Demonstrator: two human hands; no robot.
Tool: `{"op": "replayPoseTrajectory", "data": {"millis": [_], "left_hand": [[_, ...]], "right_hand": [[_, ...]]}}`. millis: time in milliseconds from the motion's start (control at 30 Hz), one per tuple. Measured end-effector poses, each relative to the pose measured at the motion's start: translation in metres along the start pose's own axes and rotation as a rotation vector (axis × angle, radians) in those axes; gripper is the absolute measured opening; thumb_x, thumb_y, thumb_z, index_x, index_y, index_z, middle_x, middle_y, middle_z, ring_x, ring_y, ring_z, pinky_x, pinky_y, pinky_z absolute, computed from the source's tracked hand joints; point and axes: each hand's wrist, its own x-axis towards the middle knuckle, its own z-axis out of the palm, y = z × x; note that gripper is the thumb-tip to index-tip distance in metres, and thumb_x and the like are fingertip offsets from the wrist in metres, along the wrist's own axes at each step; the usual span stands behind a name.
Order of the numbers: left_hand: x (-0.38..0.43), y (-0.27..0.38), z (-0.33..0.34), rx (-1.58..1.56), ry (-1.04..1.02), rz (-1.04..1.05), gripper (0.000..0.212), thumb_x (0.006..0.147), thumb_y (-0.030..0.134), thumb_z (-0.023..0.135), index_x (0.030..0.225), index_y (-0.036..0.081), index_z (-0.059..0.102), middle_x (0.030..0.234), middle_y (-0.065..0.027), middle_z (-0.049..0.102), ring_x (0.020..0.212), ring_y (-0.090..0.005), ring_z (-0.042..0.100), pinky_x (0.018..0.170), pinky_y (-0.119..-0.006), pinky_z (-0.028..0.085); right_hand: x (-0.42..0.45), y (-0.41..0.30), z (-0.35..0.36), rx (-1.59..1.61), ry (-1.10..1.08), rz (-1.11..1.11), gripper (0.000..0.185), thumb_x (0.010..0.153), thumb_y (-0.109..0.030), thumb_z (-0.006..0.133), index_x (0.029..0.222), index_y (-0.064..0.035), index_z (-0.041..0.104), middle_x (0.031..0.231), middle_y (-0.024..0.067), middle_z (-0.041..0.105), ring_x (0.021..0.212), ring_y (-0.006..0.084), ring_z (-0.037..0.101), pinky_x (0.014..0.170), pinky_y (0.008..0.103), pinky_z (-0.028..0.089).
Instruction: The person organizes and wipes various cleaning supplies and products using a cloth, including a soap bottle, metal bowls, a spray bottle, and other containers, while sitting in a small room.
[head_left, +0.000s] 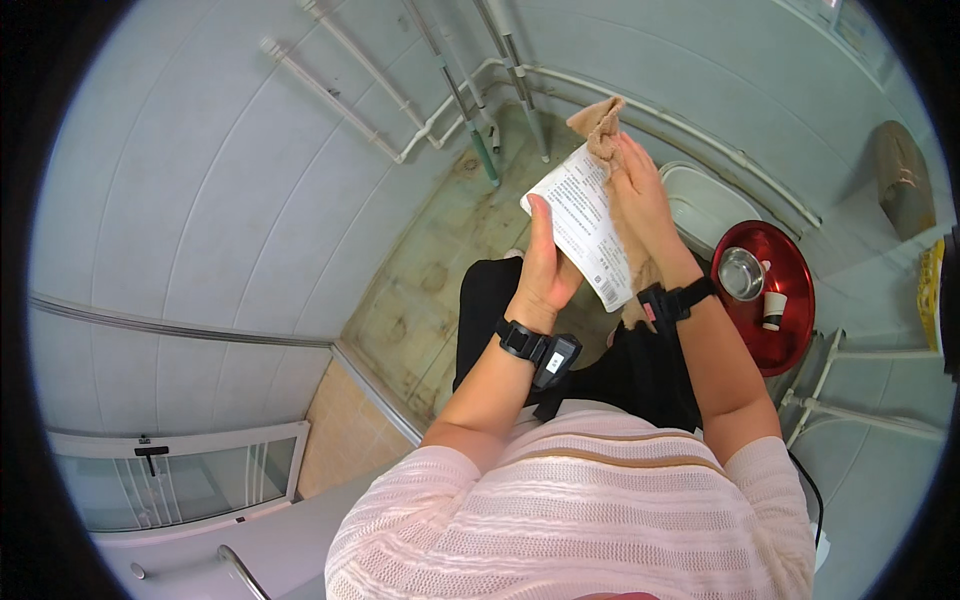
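Observation:
A white printed box or packet (581, 217) is tilted in front of me, with small writing and a barcode on its face. My left hand (546, 259) grips its left edge, the thumb lying on the printed side. Along the right edge runs a tan cloth (602, 139), bunched at the top and hanging down towards my right wrist. My right hand (643, 191) presses the cloth against the packet with its fingers stretched out. Both wrists wear black straps with small devices. Whether the thing is a rigid box or a soft packet cannot be told.
At the right, a red metal basin (795, 330) holds a steel bowl (741, 274) and a paper cup (774, 310). A white plastic tub (709, 202) stands behind it. Poles (484, 154) lean in the corner near white pipes (652, 109). A white rack (817, 375) stands at the right.

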Motion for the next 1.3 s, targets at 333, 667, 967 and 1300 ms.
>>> {"op": "replayPoseTrajectory", "data": {"millis": [333,667,967,1300], "left_hand": [[-0.005,0.008,-0.002,-0.027,0.061,0.109,0.067,0.090,0.060,0.037,0.134,0.009,0.040,0.130,-0.0089,0.049,0.116,-0.0236,0.049,0.098,-0.038,0.041],[-0.004,0.004,-0.017,-0.040,0.096,0.060,0.066,0.092,0.055,0.037,0.134,0.003,0.038,0.129,-0.0111,0.050,0.113,-0.0261,0.052,0.096,-0.039,0.042],[-0.008,0.019,-0.002,-0.004,-0.024,0.238,0.065,0.093,0.053,0.037,0.136,0.004,0.035,0.133,-0.0111,0.045,0.117,-0.0269,0.047,0.098,-0.039,0.040],[-0.006,0.008,0.047,0.148,-0.124,0.138,0.065,0.094,0.052,0.035,0.138,0.003,0.032,0.138,-0.0125,0.039,0.124,-0.0272,0.041,0.103,-0.041,0.034]], "right_hand": [[-0.046,-0.051,0.001,-0.448,-0.211,-0.379,0.047,0.087,-0.019,0.049,0.131,-0.0040,0.042,0.138,0.0139,0.038,0.129,0.0341,0.031,0.107,0.0456,0.023],[-0.064,0.018,-0.020,0.117,0.019,0.350,0.037,0.092,-0.018,0.044,0.124,0.0007,0.049,0.121,0.0155,0.053,0.112,0.0281,0.051,0.095,0.0339,0.038],[-0.106,0.048,-0.056,1.193,0.024,0.962,0.029,0.093,-0.017,0.046,0.114,0.0019,0.052,0.104,0.0093,0.062,0.092,0.0172,0.059,0.081,0.0296,0.048],[-0.103,-0.070,-0.080,1.318,-0.289,0.796,0.036,0.084,-0.019,0.063,0.113,0.0019,0.057,0.104,0.0102,0.063,0.090,0.0145,0.061,0.080,0.0281,0.049]]}}
